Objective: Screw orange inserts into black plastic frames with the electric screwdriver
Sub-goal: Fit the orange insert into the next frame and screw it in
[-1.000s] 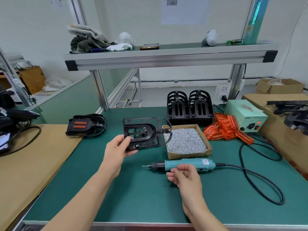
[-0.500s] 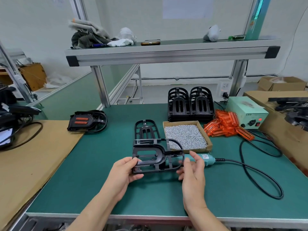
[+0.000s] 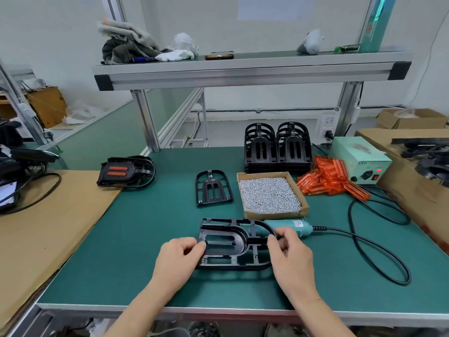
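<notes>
Fingers [image 3: 192,243] of the left hand [image 3: 178,257] and right hand [image 3: 290,255] pinch a black frame [image 3: 226,244] at lower centre, over the electric screwdriver [image 3: 299,226], which it may snag.

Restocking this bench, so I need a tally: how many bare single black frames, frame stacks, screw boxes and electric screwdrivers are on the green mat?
Bare single black frames: 2 (held frame, lying frame)
Frame stacks: 2 (left stack, right stack)
Screw box: 1
Electric screwdriver: 1
Total: 6
</notes>
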A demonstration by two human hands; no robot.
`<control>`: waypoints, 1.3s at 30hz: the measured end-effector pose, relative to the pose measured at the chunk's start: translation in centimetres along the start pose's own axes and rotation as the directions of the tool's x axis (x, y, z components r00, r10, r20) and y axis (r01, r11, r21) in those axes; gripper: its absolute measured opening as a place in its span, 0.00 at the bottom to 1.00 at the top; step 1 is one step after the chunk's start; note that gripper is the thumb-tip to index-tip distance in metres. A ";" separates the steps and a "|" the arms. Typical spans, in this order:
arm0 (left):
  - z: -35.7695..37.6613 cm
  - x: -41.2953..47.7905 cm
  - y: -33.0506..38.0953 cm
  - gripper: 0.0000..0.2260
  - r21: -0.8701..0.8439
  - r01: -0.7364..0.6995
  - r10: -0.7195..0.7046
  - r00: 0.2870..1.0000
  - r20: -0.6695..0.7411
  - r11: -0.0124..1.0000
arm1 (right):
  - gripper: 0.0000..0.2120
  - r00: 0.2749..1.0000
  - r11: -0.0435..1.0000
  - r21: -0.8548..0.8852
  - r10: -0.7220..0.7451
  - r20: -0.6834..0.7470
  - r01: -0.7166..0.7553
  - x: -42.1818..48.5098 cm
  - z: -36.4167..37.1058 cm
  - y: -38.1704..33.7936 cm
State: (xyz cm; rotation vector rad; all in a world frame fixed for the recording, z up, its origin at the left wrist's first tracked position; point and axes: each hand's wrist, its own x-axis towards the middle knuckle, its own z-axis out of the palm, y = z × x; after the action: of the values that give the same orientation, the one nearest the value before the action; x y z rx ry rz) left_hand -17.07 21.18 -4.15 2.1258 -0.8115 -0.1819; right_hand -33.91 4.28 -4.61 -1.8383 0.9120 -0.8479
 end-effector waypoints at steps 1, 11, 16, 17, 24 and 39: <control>0.1 -0.1 0.0 0.22 0.041 -0.028 0.029 0.999 -0.017 0.999 | 0.04 1.000 0.999 -0.041 0.003 0.006 -0.002 -0.1 -0.2 0.2; 0.8 -0.7 -0.8 0.18 0.344 -0.149 0.155 0.988 0.011 0.927 | 0.03 0.994 0.926 -0.370 -0.047 0.098 0.080 -0.8 -1.8 0.6; 1.3 -1.2 -0.5 0.17 0.416 -0.197 0.210 0.978 0.014 0.888 | 0.05 0.988 0.887 -0.439 -0.101 0.114 0.141 -1.2 -1.7 0.7; 1.3 -1.2 -0.5 0.17 0.416 -0.191 0.204 0.979 0.012 0.889 | 0.05 0.988 0.895 -0.422 -0.112 0.108 0.148 -1.2 -1.7 0.7; 1.8 -1.0 -0.3 0.18 0.456 -0.193 0.218 0.976 -0.004 0.869 | 0.06 0.942 0.956 -0.180 -0.266 -0.204 0.231 3.3 -4.1 1.0; 1.9 -0.8 -0.4 0.18 0.471 -0.222 0.236 0.971 0.030 0.854 | 0.21 0.942 0.601 -0.730 0.142 -0.303 -0.326 21.2 -12.8 7.8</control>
State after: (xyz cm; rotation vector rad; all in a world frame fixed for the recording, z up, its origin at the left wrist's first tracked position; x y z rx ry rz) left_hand -18.28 20.61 -5.76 2.4456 -1.1786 0.1955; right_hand -35.98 -21.57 -3.18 -2.2773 1.8450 -0.5016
